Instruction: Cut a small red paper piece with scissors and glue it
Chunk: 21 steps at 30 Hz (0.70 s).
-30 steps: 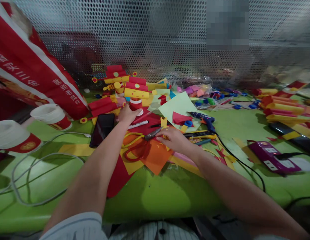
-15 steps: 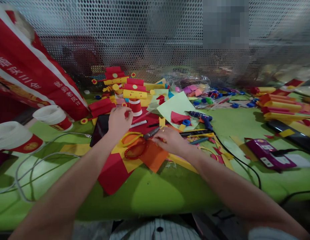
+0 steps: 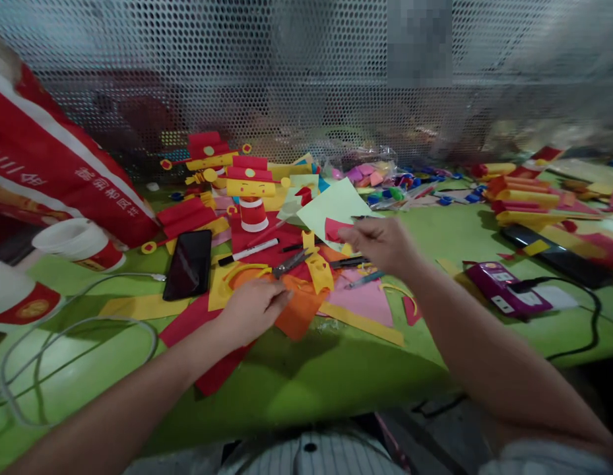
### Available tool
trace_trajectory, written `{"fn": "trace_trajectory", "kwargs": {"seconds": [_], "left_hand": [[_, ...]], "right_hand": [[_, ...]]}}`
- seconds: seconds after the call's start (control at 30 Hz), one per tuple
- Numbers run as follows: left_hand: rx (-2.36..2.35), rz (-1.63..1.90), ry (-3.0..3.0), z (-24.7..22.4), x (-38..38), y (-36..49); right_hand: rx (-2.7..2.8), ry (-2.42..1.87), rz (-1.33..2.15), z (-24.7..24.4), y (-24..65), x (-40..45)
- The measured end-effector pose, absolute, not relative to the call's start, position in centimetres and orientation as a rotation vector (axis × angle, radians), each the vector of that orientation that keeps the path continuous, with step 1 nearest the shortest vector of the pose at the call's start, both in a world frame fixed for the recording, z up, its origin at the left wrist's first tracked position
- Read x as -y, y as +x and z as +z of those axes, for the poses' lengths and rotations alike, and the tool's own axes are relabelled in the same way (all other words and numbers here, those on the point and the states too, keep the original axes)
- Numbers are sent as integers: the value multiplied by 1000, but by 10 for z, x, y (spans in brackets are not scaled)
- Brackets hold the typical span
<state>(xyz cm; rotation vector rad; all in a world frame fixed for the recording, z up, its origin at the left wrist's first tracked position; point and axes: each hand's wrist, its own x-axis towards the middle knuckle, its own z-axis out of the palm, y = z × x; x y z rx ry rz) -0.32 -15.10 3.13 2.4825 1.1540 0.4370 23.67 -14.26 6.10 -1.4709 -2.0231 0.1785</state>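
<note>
My left hand [image 3: 251, 309] is low over the orange paper [image 3: 299, 316], its fingers curled together; whatever is in them is hidden. Just beyond it lie scissors [image 3: 289, 262] with a yellow handle, partly covered by the hand. My right hand [image 3: 385, 243] is closed beside the red paper scrap [image 3: 334, 229] on a pale green sheet [image 3: 326, 201]. A dark tip [image 3: 361, 218] shows behind its fingers, where the glue gun lay; I cannot make out what they hold. A cut yellow paper piece [image 3: 319, 269] lies between both hands.
Paper-cup figures with red hats [image 3: 251, 188] stand behind. Left are a phone [image 3: 188, 264], a white cable [image 3: 96, 280], stacked paper cups [image 3: 78, 244] and a red bag [image 3: 88, 158]. Right are a purple power adapter [image 3: 504, 287] and rolled papers [image 3: 521, 198]. A perforated metal screen [image 3: 286, 86] backs the table.
My left hand has moved down and right, from beside the phone to the scissors. My right hand has moved up and right, uncovering the yellow paper piece. The view has shifted rightward.
</note>
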Motion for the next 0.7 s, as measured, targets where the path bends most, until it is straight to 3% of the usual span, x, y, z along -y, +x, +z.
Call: {"fn": "trace_trajectory", "kwargs": {"seconds": [0.17,0.37,0.53,0.7], "left_hand": [[-1105,400,2778,29,137,-2],[-1320,273,2773,23,127,-3],[-1461,392,2658,20,128,-8],[-1477,472,2529,24,130,-9]], "right_hand": [[2013,-1820,-224,45,287,99],[2477,-1949,-281,23,273,69],[2616,-1941,-325,22,260,59],[2189,-1725,-173,39,253,66]]}}
